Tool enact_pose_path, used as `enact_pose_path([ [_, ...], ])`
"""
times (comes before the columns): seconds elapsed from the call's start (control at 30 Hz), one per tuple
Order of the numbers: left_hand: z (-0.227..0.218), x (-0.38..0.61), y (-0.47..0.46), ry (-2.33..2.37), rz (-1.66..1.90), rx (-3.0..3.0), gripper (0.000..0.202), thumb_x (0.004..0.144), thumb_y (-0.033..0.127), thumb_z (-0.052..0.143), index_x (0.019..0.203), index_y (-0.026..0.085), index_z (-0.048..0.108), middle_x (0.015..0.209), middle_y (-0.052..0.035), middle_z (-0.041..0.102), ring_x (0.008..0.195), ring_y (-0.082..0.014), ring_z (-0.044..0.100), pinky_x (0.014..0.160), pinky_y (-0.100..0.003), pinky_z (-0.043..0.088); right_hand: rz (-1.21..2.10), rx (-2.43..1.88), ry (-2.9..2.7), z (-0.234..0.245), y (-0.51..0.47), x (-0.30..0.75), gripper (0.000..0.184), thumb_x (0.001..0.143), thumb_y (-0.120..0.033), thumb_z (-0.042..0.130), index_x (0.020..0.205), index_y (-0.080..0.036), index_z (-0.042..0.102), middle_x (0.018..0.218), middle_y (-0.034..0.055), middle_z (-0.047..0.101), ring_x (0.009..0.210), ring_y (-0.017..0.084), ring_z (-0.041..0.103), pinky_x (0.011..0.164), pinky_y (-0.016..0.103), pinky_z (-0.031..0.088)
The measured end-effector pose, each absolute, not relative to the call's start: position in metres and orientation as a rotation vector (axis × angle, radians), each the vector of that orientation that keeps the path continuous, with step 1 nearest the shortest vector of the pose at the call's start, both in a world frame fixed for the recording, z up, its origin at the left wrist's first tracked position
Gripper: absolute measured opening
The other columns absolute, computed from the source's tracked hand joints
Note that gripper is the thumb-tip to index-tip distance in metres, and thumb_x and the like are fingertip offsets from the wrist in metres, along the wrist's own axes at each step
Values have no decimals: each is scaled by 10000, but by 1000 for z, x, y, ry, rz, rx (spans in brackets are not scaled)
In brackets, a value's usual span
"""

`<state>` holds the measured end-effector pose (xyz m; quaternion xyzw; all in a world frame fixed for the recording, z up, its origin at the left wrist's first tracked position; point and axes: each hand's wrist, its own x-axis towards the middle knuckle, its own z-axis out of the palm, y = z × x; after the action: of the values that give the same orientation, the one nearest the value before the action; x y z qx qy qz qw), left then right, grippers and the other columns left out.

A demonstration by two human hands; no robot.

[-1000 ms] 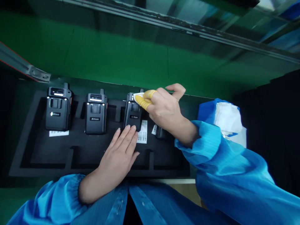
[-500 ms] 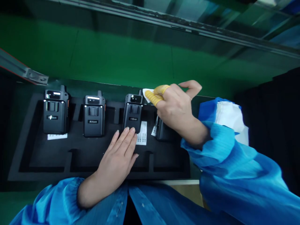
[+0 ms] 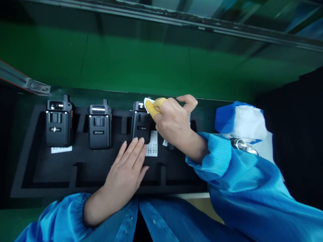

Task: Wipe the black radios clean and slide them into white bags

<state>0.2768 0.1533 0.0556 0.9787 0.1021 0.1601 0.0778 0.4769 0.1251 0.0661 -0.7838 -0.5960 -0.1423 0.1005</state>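
Apparently mid-wipe, the right hand (image 3: 174, 119) pinches a white cloth (image 3: 146, 101) at a black plastic handset (image 3: 139, 121) in a dark foam tray (image 3: 50, 169), the left hand (image 3: 124, 173) flat and unclenched on the handset's lower end, progress on other black handsets (image 3: 99, 139) unclear.

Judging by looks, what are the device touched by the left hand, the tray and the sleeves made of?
Device: probably hard plastic, satin black, smooth and faintly shining. Tray: perhaps foam, matt black, barely reflecting. Sleeves: likely woven cloth, soft sheen, wrinkled.

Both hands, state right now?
Left hand: open, resting on the lower end of the third handset from left.
Right hand: closed, pinching a white wipe.
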Motion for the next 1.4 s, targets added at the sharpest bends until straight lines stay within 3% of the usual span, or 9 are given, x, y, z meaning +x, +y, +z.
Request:
enact_pose_path([
  [0.47, 57, 274, 155, 285, 439, 2900, 400, 951, 224, 454, 1302, 41, 517, 1374, -190, 566, 1305, -313, 517, 1058, -509, 456, -604, -2415, -1471, 67, 88, 473, 351, 895, -115, 353, 645, -192, 587, 701, 16, 497, 732, 151, 420, 818, 402, 235],
  [0.87, 53, 269, 152, 357, 369, 2858, 457, 944, 252, 461, 1340, 23, 474, 1420, -214, 516, 1368, -307, 442, 1127, -503, 369, -717, -1900, -2015, 59, 98, 441, 314, 926, -107, 452, 700, -206, 646, 785, -10, 602, 794, 131, 415, 860, 373, 182],
  [1.1, 56, 270, 153, 320, 409, 2909, 427, 948, 242, 455, 1310, 23, 511, 1397, -202, 543, 1319, -314, 499, 1078, -482, 429, -931, -1993, -1978, 66, 81, 460, 360, 900, -48, 418, 614, -204, 573, 693, -28, 579, 704, 130, 414, 852, 355, 218],
  [1.27, 56, 271, 153, 313, 454, 2929, 413, 942, 228, 469, 1292, 17, 528, 1378, -191, 564, 1293, -323, 524, 1056, -479, 450, -764, -2222, -1638, 65, 90, 481, 352, 946, -122, 356, 717, -177, 618, 751, -7, 575, 730, 121, 456, 854, 385, 216],
  [1.4, 56, 271, 153, 305, 480, 2937, 400, 943, 222, 465, 1276, 12, 538, 1358, -194, 580, 1272, -328, 543, 1037, -488, 466, -507, -2311, -1715, 66, 109, 482, 399, 988, -214, 309, 784, -194, 651, 839, 16, 593, 839, 144, 485, 892, 425, 223],
])
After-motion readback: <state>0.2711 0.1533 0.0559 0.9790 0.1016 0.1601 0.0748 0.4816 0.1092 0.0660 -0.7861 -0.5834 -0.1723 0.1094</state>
